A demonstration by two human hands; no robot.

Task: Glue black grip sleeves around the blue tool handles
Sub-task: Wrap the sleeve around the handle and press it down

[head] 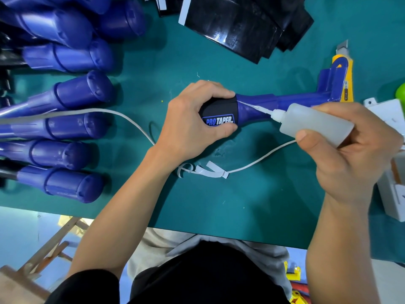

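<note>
A blue tool handle point(291, 100) lies across the middle of the green mat. A black grip sleeve point(221, 113) with a "PRO TAPER" label is wrapped round its thick end. My left hand point(192, 121) grips that sleeved end, fingers curled over it. My right hand point(350, 154) holds a translucent glue bottle point(315, 121). Its thin nozzle point(260, 109) touches the blue neck just right of the sleeve's edge.
Several bare blue handles point(72, 93) lie stacked at the left. A pile of black sleeves point(238, 25) sits at the top. A yellow utility knife point(344, 69) and white boxes point(388, 115) are at the right. A white cord point(129, 121) and peeled backing strips point(208, 170) lie on the mat point(263, 205).
</note>
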